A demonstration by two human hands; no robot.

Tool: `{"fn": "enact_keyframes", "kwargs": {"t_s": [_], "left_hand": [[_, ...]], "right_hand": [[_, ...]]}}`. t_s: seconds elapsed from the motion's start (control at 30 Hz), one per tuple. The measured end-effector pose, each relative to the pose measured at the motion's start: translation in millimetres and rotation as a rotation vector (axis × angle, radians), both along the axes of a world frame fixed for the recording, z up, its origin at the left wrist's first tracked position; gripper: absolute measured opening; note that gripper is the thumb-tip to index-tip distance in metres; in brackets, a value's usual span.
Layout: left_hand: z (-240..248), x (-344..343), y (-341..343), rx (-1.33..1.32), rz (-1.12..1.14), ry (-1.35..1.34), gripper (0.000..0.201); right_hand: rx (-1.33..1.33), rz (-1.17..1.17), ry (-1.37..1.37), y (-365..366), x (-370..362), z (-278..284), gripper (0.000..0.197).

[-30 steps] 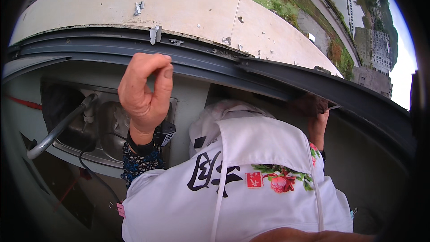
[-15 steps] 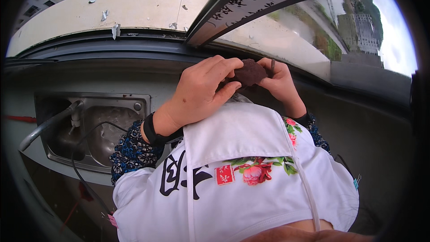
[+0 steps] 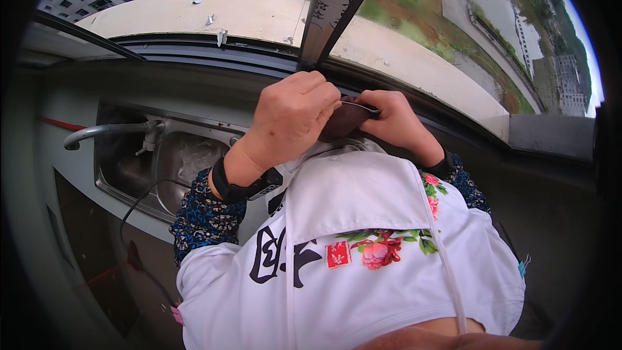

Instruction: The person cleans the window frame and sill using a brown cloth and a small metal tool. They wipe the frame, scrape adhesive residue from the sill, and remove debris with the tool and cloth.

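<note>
My left hand (image 3: pixel 290 111) is closed, with thumb and fingertips pinched at the left side of a dark reddish-brown cloth (image 3: pixel 339 123). My right hand (image 3: pixel 396 124) grips the same cloth from the right, thumb on top. Along its upper edge, between the two hands, runs a thin pale line ending in a dark tip by the right thumb; whether this is a fold or a separate thin piece I cannot tell. The cloth is held in front of my chest, close to the window frame, and its lower part is partly hidden behind my fingers and white apron (image 3: pixel 363 188).
A steel double sink (image 3: pixel 170 155) with a curved faucet (image 3: pixel 113 131) lies at the left. Ahead are the window track (image 3: pixel 214 58) and an upright frame post (image 3: pixel 324 23). Scraps of torn film (image 3: pixel 222 37) lie on the pale outer ledge (image 3: pixel 259 16). A black cable (image 3: pixel 133 210) hangs beside my left sleeve.
The cloth's broad rough face has turned, and a pale-edged line now shows. My left fingers have closed into a tighter pinch. The view has shifted, showing more outdoors.
</note>
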State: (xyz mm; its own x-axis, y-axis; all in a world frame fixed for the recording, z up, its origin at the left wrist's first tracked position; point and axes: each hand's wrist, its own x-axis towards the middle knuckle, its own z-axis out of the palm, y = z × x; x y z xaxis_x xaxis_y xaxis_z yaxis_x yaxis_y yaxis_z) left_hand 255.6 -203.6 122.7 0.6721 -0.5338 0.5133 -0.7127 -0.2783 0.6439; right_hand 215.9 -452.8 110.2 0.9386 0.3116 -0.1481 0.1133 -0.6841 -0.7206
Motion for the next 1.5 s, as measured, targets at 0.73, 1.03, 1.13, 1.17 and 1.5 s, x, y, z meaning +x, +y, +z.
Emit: {"fn": "enact_keyframes", "kwargs": {"t_s": [0.73,1.03,1.13,1.17,1.5], "left_hand": [[-87,109,77,-0.084,0.243,0.807,0.015],[-70,114,79,0.066,0.232,0.619,0.01],[-66,110,74,0.024,0.195,0.508,0.013],[-68,114,74,0.009,0.18,0.504,0.013],[-64,100,63,-0.011,0.068,0.5,0.016]], "right_hand": [[-0.165,0.195,-0.092,-18,23,-47,0.033],[-0.168,0.198,-0.049,-22,22,-48,0.032],[-0.09,0.173,-0.086,-22,19,-47,0.022],[-0.098,0.145,-0.06,-22,21,-48,0.022],[-0.106,0.094,0.004,-39,13,-71,0.02]]}}
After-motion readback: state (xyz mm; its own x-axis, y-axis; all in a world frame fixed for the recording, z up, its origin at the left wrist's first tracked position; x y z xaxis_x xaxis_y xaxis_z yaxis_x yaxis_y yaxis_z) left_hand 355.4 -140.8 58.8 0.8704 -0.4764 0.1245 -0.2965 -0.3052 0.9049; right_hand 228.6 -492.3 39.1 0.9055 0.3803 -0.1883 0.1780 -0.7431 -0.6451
